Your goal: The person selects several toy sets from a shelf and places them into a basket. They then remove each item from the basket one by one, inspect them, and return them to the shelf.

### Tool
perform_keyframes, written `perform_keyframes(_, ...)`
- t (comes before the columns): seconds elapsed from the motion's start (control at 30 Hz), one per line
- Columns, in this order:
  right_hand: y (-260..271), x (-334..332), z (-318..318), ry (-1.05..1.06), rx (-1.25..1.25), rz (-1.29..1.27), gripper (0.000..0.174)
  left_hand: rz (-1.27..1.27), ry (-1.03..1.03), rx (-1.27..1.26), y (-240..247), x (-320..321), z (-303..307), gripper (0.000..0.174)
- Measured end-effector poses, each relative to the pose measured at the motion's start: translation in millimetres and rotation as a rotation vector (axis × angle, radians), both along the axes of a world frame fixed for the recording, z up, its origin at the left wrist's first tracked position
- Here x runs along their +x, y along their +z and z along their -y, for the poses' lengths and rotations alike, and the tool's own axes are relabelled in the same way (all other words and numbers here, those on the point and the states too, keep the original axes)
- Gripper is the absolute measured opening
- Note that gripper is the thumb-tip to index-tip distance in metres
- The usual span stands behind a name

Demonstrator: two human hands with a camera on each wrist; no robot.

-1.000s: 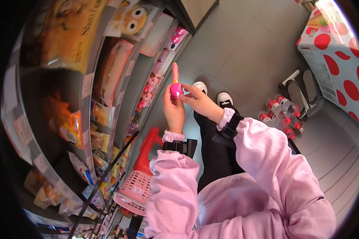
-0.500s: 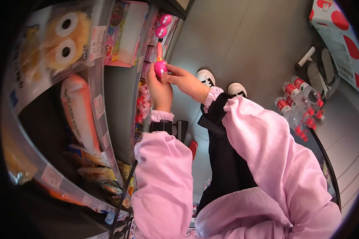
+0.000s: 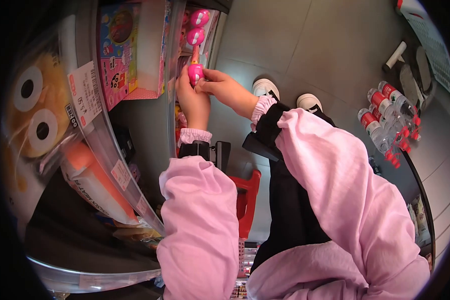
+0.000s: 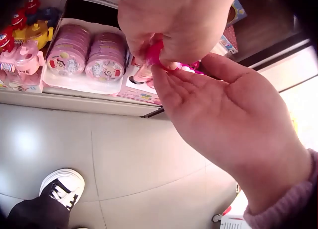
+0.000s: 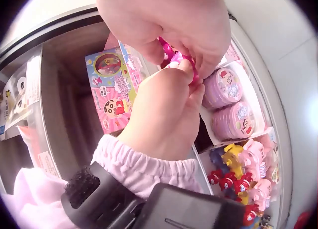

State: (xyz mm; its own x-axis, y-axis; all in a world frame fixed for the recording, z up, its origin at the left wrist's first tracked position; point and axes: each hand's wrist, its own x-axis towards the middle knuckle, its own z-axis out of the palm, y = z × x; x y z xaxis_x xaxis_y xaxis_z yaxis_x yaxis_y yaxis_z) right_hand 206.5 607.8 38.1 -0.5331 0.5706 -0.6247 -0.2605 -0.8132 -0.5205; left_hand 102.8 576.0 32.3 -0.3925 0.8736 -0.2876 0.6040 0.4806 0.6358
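Note:
Both hands hold a pink ball-headed toy (image 3: 196,73) with a thin orange-pink stick that points toward the shelf. My left hand (image 3: 195,105) curls round one side of the ball. From the other side my right hand (image 3: 230,91) pinches it between thumb and fingers. Just beyond the stick, similar pink balls (image 3: 195,36) with white marks stand in a shelf box. In the left wrist view only a sliver of the pink toy (image 4: 155,51) shows between the fingers. The right wrist view shows the two hands meeting over it, with most of it hidden.
Shelves on the left hold a cartoon box (image 3: 119,50), a big-eyed package (image 3: 40,110), pink round tubs (image 5: 223,87) and small colourful toys (image 5: 243,174). A red basket handle (image 3: 250,200) rises beside the left sleeve. Bottles with red caps (image 3: 387,117) stand on the right.
The hands and the pink toy have moved up and left in view, close to the matching pink balls on the shelf. The view has shifted nearer the shelves. The grip looks the same.

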Motion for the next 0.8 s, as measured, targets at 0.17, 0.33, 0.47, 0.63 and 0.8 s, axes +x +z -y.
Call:
perform_keyframes(0.17, 0, 4, -5, 0.038, -0.059, -0.050, 0.043, 0.057, 0.060, 0.040, 0, 5, -3, 0.041)
perform_keyframes(0.33, 3, -3, -8, -0.088, -0.057, -0.042, 0.033, 0.098, 0.000, 0.112, 4, 4, -15, 0.035)
perform_keyframes(0.47, 0, -4, -8, -0.107, -0.065, -0.031, 0.032, 0.111, 0.073, 0.119, -6, 7, -14, 0.035)
perform_keyframes(0.63, -10, -8, -7, -0.140, -0.067, -0.039, 0.032, 0.160, 0.036, 0.149, -17, -3, -13, 0.036)
perform_keyframes(0.8, -4, -2, -8, -0.122, -0.052, 0.013, 0.031, 0.224, 0.038, 0.116, -12, -3, -16, 0.037)
